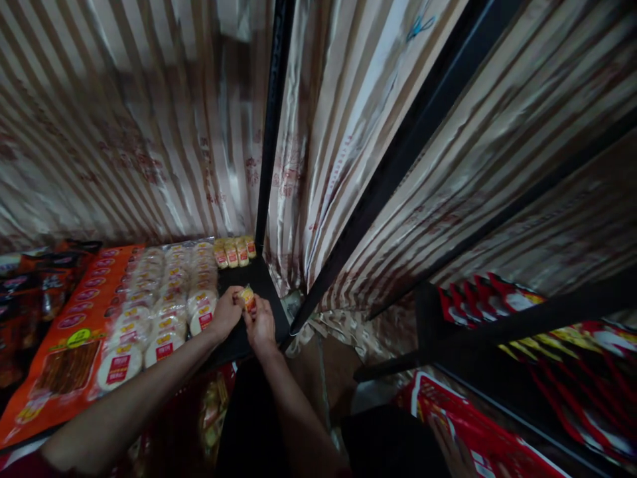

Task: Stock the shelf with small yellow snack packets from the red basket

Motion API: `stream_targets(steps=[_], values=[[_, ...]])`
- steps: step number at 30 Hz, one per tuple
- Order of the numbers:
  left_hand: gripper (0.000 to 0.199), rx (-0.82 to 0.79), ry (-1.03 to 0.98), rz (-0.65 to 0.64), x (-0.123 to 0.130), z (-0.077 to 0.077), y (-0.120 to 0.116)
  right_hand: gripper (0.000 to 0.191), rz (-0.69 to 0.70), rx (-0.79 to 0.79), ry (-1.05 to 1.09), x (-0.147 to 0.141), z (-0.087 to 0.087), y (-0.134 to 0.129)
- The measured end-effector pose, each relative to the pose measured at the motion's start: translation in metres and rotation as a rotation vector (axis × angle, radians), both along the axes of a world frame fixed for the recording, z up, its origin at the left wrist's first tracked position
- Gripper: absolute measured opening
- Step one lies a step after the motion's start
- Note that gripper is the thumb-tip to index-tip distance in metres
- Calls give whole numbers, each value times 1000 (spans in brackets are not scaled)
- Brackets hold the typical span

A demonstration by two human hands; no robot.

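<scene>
Between both hands is a small yellow packet [247, 300] with a red label, above the bare part of a black shelf [256, 273]. My left hand [229, 312] pinches its left side with closed fingers. On its right side, the fingers of my right hand [261, 322] are closed on the same packet. Behind them, a short row of similar yellow packets [235, 253] stands at the shelf's back edge. Left of my hands lie rows of round, clear-wrapped white packs [164, 346] with red labels.
An orange package [74, 325] and dark packs [52, 292] lie farther left. Black posts [373, 166] rise before the striped curtain [189, 133]. Red packets [472, 302] fill a right-hand shelf, with a red package [478, 431] below. A person's hand [450, 445] shows at the bottom right.
</scene>
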State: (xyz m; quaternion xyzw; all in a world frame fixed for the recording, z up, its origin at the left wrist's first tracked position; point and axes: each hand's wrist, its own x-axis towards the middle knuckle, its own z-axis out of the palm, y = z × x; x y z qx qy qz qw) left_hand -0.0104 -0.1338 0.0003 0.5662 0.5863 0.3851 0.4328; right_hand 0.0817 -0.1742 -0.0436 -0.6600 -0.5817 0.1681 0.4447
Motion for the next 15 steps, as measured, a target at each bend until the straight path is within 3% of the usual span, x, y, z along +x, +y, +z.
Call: stream_targets(steps=[7, 10, 15], values=[[37, 17, 99, -25, 7, -18, 35, 41, -77, 28, -33, 3, -8, 29], [45, 69, 201, -99, 8, -13, 46, 41, -101, 28, -32, 5, -9, 43], [55, 235, 641, -257, 11, 3, 59, 44, -161, 28, -60, 7, -7, 68]])
